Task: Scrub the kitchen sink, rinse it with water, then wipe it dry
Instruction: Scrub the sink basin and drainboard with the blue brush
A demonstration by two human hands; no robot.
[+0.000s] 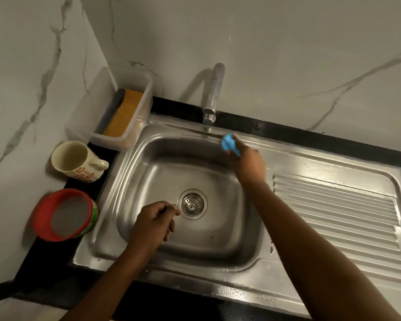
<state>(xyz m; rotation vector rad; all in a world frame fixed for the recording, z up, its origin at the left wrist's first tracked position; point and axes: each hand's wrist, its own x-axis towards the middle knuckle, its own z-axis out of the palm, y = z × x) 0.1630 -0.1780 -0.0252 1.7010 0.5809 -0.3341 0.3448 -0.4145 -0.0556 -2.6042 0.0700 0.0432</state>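
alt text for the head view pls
A person's right hand holds a blue scrubber at the back rim of a steel sink near the tap, while the left hand hovers loosely curled over the basin beside the drain. A mug and a red-rimmed container stand on its left.

Stainless steel sink (134, 172) seen from above. The right hand (249, 164) holds a blue cloth (229, 144) against the back rim, just below the tap (212, 93). The left hand (152, 224), loosely curled, hovers just beside the drain (192, 204).
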